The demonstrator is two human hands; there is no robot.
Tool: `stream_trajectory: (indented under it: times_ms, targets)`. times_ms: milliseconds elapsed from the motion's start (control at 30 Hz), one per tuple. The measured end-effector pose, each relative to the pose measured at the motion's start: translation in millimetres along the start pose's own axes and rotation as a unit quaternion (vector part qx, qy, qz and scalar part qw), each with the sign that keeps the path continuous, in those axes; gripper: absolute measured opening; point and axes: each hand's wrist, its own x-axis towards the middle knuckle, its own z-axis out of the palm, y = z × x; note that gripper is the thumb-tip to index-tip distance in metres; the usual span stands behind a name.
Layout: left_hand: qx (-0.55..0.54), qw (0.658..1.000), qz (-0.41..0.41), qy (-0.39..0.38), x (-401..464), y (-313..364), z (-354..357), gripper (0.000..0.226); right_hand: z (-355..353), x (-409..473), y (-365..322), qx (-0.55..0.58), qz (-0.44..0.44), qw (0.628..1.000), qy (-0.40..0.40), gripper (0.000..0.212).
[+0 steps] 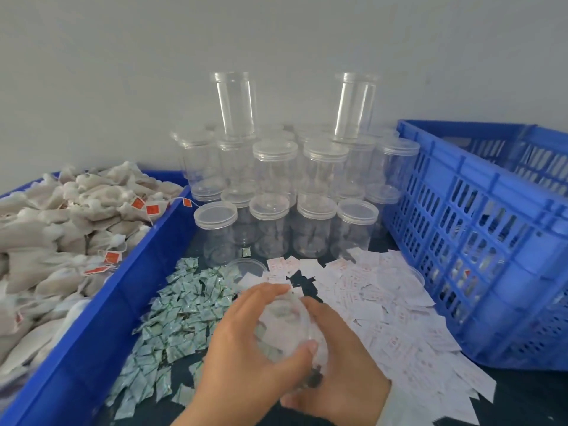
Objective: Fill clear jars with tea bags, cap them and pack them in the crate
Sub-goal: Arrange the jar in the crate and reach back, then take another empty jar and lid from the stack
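Note:
My left hand (pixel 246 342) and my right hand (pixel 341 364) both grip one clear jar (pixel 285 321) low in the middle; the jar is blurred and what it holds is hard to tell. Behind stands a stack of capped clear jars (pixel 285 192), two tall uncapped ones on top. A loose clear lid (pixel 246 267) lies in front of them. Tea bags (pixel 61 229) with red tags fill the blue bin (pixel 101 302) on the left. The blue slatted crate (pixel 479 241) stands on the right, with some jars showing through its slats.
A heap of small green-and-white sachets (pixel 184 309) lies left of my hands. A spread of white paper slips (pixel 399 318) lies to the right, up to the crate. A grey wall rises behind the jars.

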Motion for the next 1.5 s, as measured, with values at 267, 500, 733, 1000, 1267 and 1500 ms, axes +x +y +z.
stream_trajectory:
  times_ms: [267,500,733,1000,1267,1500]
  targets:
    - [-0.072,0.982,-0.13,0.114,-6,-10,4,0.048,28,7,6,-0.255,-0.133,0.938,0.191,0.082]
    - [-0.138,0.961,-0.206,0.121,-1,-13,6,0.045,21,10,9,-0.338,-0.188,0.895,0.221,0.079]
    - [-0.175,0.946,-0.249,0.109,3,-9,7,0.072,22,7,21,-0.378,-0.191,0.877,0.225,0.083]
    - [-0.28,0.902,-0.312,0.105,4,-11,8,0.076,21,7,32,-0.411,-0.209,0.855,0.237,0.083]
    - [-0.347,0.86,-0.372,0.041,7,-15,7,0.071,24,6,36,-0.422,-0.211,0.832,0.292,0.063]
    - [-0.426,0.786,-0.447,-0.006,5,-12,2,0.07,29,7,44,-0.453,-0.216,0.81,0.302,0.059]
